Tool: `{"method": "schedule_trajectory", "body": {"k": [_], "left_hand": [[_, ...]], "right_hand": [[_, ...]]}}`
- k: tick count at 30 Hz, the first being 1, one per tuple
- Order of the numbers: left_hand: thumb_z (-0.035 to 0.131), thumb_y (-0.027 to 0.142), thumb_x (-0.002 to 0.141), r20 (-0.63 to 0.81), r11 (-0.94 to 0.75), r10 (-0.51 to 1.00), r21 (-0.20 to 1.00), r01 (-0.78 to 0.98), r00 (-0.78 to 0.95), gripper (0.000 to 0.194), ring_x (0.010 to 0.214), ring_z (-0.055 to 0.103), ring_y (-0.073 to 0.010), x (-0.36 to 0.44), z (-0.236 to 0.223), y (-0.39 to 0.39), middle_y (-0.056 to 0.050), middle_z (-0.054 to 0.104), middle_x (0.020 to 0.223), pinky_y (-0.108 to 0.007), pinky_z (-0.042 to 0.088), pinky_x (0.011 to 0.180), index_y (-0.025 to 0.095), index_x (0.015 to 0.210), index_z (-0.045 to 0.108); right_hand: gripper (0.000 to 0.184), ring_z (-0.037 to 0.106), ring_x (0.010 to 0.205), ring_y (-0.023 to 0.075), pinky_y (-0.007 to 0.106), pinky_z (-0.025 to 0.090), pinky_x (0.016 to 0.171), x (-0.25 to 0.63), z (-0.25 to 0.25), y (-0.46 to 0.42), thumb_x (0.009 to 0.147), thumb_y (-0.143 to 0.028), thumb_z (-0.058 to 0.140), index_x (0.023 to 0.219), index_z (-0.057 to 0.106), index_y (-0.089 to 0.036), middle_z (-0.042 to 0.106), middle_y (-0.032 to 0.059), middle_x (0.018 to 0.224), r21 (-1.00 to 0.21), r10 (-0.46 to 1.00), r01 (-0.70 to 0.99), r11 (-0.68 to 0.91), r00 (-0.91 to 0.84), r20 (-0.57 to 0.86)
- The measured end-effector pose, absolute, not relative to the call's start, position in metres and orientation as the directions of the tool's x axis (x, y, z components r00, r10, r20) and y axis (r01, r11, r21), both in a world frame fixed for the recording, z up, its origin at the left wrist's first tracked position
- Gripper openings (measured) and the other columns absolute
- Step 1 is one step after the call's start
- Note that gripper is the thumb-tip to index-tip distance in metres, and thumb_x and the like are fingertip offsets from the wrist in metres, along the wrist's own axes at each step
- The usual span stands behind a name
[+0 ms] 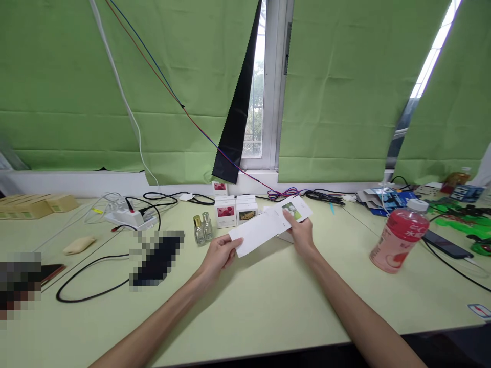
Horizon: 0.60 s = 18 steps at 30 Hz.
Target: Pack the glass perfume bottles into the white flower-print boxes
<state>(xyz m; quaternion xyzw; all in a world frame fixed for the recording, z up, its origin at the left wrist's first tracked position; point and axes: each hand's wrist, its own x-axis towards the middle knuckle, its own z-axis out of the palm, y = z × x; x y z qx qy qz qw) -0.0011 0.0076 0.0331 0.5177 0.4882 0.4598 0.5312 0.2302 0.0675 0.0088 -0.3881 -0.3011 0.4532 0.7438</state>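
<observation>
A white card [263,228] is pinched by left hand [218,254] and right hand [302,236]; beyond their fingers, small boxes [226,216] are seen.

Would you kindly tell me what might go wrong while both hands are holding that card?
The card might crease, since the left hand and right hand hold it toward opposite ends. The small bottles stand near the left hand, so a nudge could tip them. The boxes sit just behind, and could get knocked too.
</observation>
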Motion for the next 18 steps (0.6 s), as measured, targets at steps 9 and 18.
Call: {"method": "schedule_trajectory", "body": {"k": [9,18], "left_hand": [[0.077,0.046,0.072,0.127,-0.119,0.971,0.992,-0.049,0.205,0.037,0.060,0.049,-0.0105,-0.008,0.061,0.002,-0.005,0.063,0.078,-0.022,0.035,0.046,0.013,0.085,0.072],[0.076,0.037,0.074,0.047,-0.015,0.985,0.982,-0.190,0.168,0.028,0.060,0.056,-0.0113,0.064,0.065,0.050,-0.003,0.063,0.070,-0.021,0.041,0.047,0.013,0.073,0.063]], "right_hand": [[0.054,0.072,0.097,0.0298,0.041,0.061,0.078,0.264,-0.014,0.105,0.059,-0.035,0.081,0.107,0.064,-0.016,0.074,0.0131,0.112,-0.912,0.845,-0.268,0.310,0.517,0.135],[0.051,0.070,0.096,0.0287,0.044,0.058,0.081,0.272,-0.045,0.127,0.056,-0.034,0.082,0.101,0.061,-0.019,0.075,0.0100,0.104,-0.969,0.864,-0.003,0.249,0.453,0.220]]}}
